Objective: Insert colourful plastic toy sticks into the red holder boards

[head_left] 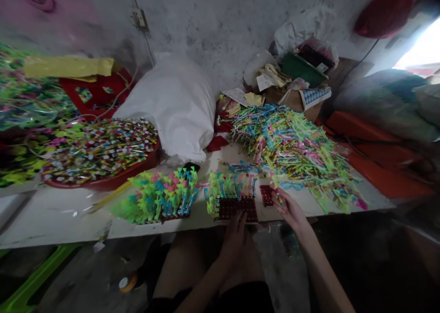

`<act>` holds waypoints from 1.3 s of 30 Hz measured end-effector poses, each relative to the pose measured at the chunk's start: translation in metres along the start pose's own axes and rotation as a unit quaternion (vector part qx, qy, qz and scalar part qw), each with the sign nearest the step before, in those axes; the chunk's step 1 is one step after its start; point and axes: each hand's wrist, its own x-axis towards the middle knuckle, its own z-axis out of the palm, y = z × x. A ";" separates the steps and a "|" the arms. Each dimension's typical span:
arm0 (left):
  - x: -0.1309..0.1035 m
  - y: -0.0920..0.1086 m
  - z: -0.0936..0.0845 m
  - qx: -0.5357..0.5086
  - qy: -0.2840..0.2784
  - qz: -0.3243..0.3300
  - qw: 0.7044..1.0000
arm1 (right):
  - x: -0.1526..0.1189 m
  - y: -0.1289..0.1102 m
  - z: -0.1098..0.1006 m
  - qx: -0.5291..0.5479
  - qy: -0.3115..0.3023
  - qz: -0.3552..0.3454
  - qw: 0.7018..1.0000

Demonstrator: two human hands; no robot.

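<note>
Progress looks roughly halfway: left hand (237, 228) steadies the half-filled red peg board (237, 208), right hand (287, 207) fingers pinching a colourful toy stick (277, 194), full board (161, 198) alongside, big pile (292, 143) left.

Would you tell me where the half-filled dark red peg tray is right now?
In the head view, the dark red peg tray lies at the table's near edge, centre, under the left hand, right of the filled tray.

place: small home workshop | cues: heaped plastic toy pieces (292, 141), white sack (175, 107), stained wall (220, 24)
</note>
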 end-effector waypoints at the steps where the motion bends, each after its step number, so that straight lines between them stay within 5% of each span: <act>1: 0.005 0.009 -0.009 -0.060 0.001 -0.005 0.998 | -0.014 0.003 0.005 0.020 0.002 0.022 1.000; 7: 0.035 0.046 -0.059 -0.366 -0.035 -0.081 0.927 | -0.078 0.028 0.042 -0.023 -0.027 0.099 0.994; 16: 0.020 0.042 -0.091 -0.380 -0.055 -0.135 0.913 | -0.091 0.044 0.051 0.055 -0.118 0.158 0.979; 24: 0.004 0.048 -0.111 -0.360 -0.037 -0.161 0.918 | -0.076 0.040 0.045 0.048 -0.005 0.090 0.995; 28: -0.006 0.034 -0.111 -0.378 -0.040 -0.191 0.905 | -0.059 0.042 0.030 -0.065 0.018 0.012 0.998; 35: -0.018 0.017 -0.110 -0.389 -0.026 -0.255 0.885 | -0.005 0.084 0.009 -0.309 0.137 -0.053 0.940; 39: -0.021 0.015 -0.109 -0.397 -0.024 -0.276 0.875 | 0.020 0.098 0.016 -0.377 0.116 -0.070 0.916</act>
